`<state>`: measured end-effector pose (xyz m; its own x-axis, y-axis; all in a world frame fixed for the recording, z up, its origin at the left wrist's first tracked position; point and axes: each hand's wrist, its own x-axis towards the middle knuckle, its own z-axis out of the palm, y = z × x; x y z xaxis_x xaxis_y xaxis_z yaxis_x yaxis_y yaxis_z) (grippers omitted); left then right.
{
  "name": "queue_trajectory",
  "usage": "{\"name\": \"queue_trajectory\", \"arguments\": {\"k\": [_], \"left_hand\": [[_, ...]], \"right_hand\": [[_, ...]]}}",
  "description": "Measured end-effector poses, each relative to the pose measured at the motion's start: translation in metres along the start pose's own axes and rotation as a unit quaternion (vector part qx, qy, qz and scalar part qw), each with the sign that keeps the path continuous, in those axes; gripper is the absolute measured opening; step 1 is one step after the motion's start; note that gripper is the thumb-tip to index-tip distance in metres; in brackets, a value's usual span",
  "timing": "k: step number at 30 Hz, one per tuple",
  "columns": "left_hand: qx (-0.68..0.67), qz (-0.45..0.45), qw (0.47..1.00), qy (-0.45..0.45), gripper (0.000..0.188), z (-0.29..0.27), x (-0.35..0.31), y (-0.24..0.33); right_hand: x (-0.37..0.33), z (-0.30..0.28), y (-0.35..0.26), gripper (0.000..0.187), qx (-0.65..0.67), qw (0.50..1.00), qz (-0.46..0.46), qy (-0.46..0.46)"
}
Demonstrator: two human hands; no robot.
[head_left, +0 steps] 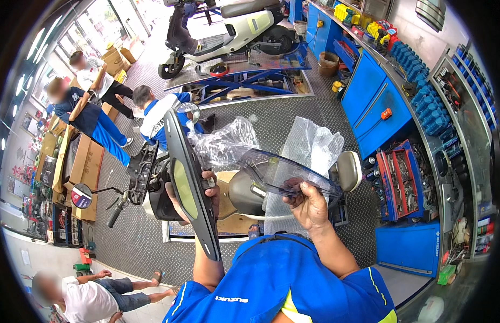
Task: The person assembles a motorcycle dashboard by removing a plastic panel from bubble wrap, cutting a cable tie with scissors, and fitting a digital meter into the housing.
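Observation:
My left hand (212,195) is closed around a long dark plastic panel (179,142), held upright on edge. A yellowish-green oval area (185,189) shows in the panel's middle. My right hand (309,209) pinches the near end of a clear, smoky curved plastic cover (285,171) between thumb and fingers. The cover stretches up and left from that hand, apart from the panel. Beneath both hands stands a scooter, its dark seat (240,195) partly hidden by the cover. Its bare handlebar (118,211) is left of my left hand.
Bubble wrap (310,148) and clear plastic film (228,141) lie beyond my hands. A co-worker (153,110) crouches ahead, near a scooter (244,29) on a lift. Blue cabinets (380,105) and a red-and-blue tool tray (402,180) stand right. Several other people are at left.

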<state>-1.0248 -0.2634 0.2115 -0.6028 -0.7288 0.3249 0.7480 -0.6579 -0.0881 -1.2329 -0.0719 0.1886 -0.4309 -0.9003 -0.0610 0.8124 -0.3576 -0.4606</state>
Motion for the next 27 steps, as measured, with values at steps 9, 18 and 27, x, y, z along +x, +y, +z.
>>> {"name": "queue_trajectory", "arguments": {"k": [9,18,27], "left_hand": [[0.01,-0.05,0.993,0.11,0.068,-0.001,-0.012,-0.005],[0.07,-0.033,0.997,0.009,0.076,0.024,0.003,0.021],[0.23,-0.03,0.947,0.224,0.08,0.0,0.0,0.004]], "right_hand": [[-0.006,0.006,-0.007,0.03,-0.145,0.982,-0.114,-0.027],[-0.01,-0.015,-0.047,0.017,-0.522,0.825,-0.127,-0.175],[-0.009,-0.054,-0.066,0.025,0.034,0.99,-0.05,-0.129]]}}
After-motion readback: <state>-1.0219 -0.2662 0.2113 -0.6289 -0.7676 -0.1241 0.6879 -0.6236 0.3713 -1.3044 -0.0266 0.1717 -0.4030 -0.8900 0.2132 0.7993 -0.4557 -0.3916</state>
